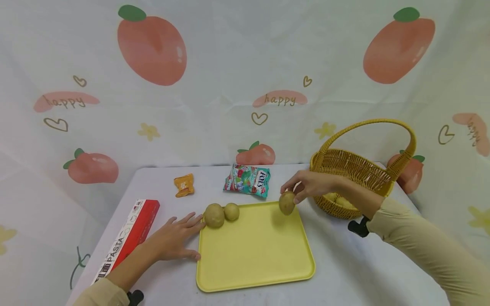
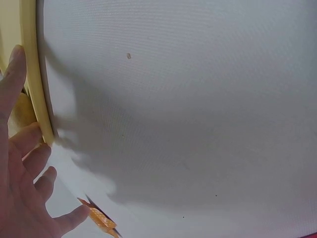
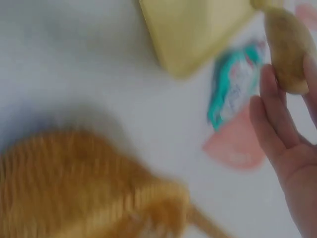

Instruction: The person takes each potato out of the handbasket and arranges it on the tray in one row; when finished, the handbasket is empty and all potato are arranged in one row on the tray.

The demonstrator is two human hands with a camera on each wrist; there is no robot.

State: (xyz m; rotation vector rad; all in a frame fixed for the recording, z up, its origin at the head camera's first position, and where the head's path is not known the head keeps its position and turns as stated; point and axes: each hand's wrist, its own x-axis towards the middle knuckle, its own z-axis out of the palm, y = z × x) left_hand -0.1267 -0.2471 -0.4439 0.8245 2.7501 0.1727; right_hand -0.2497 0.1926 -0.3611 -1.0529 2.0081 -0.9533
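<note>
Pinching a potato (image 1: 286, 204), right fingers (image 1: 290, 181) share only the head view with spread left fingers (image 1: 194, 221).

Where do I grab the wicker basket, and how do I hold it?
Take the wicker basket by the top of its handle, probably coming down from above. It arches high over the opening, leaving space beneath for your grip to close. The right forearm crosses the front, so that side looks awkward.
</note>
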